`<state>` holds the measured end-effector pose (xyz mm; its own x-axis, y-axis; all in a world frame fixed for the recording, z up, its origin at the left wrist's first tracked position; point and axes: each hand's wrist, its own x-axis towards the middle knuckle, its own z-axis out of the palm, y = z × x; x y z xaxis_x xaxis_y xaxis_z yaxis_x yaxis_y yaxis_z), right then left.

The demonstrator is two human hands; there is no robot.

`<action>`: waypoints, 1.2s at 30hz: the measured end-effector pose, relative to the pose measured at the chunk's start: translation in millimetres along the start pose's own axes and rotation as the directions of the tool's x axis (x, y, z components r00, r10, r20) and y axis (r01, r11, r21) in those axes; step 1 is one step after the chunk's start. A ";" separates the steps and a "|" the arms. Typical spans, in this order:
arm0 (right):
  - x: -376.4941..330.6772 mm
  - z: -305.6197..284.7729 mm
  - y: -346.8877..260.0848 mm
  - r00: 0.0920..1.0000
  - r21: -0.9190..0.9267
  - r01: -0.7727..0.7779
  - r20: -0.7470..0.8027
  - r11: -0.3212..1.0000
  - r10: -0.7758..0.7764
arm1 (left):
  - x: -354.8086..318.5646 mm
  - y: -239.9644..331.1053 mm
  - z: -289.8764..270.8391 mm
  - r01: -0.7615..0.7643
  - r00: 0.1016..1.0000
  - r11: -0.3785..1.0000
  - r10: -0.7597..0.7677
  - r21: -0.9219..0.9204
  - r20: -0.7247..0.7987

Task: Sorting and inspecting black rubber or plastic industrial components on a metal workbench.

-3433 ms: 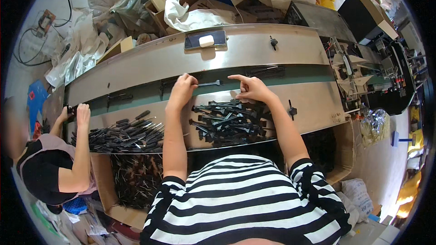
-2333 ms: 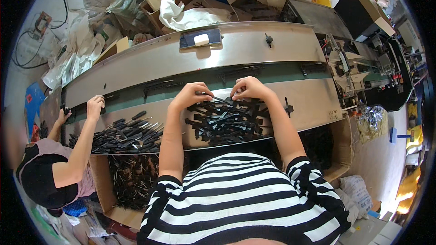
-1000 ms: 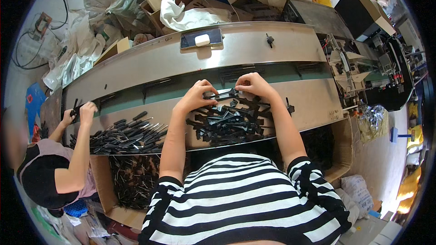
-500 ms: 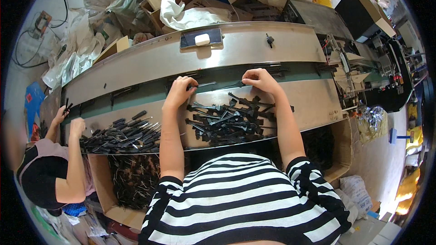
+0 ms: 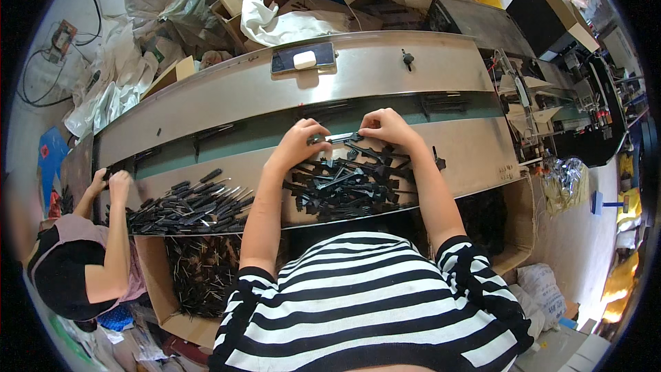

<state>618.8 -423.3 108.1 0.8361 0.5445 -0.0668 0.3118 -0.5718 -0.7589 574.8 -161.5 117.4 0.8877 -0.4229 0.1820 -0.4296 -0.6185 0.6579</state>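
My left hand [image 5: 303, 143] pinches one end of a short part [image 5: 339, 138] that has a pale, shiny shaft and black ends. Fingers of my right hand [image 5: 387, 128] close on its other end. The part is held nearly level, over the near edge of the green belt [image 5: 261, 139]. Right below my hands a heap of similar black parts [image 5: 348, 186] with flared ends lies on the metal table [image 5: 475, 148]. Left of my left forearm is a second pile, of black-handled tools with thin metal shafts [image 5: 186, 208].
A co-worker [image 5: 82, 262] works at the belt's left end. Beyond the belt, a phone [image 5: 282, 59] with a white case [image 5: 304, 60] lies on the metal ledge. Machinery [image 5: 551, 100] stands at the right. A cardboard box of black parts [image 5: 196, 272] sits below the table edge.
My hands have come closer together and now hold one part between them; before, they were apart over the belt. The co-worker's hands have shifted slightly.
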 end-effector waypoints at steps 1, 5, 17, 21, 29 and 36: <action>0.5 0.7 -0.1 1.000 0.000 0.001 0.000 1.000 -0.001 | -0.2 -1.2 2.5 -0.036 0.999 0.999 0.036 -0.008 0.032; 1.0 1.4 -3.3 0.999 -0.020 0.027 -0.021 0.999 -0.027 | -0.6 -5.9 4.6 -0.077 0.997 0.997 0.077 0.021 0.029; -8.7 -5.9 -21.5 0.956 0.001 -0.045 0.292 0.999 0.043 | -26.7 -56.9 -44.3 0.341 0.931 0.866 -0.259 0.364 -0.256; -10.7 -6.3 -19.5 0.958 -0.024 -0.045 0.282 0.999 0.050 | -25.9 -50.1 -46.6 0.565 0.824 0.701 -0.450 0.435 -0.344; -4.7 -0.7 -6.6 0.956 0.011 -0.071 0.286 0.997 0.065 | -9.1 -17.9 -27.9 0.266 0.961 0.964 -0.262 0.030 -0.091; -4.0 4.7 -20.7 0.982 -0.030 0.018 0.188 0.999 -0.012 | -0.1 10.3 -2.8 -0.019 0.999 0.996 0.021 -0.084 0.027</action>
<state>606.9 -410.7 121.1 0.7328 0.6568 -0.1779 0.3401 -0.5800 -0.7402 570.8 -165.9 126.2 0.8736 -0.4539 0.1757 -0.4307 -0.5528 0.7133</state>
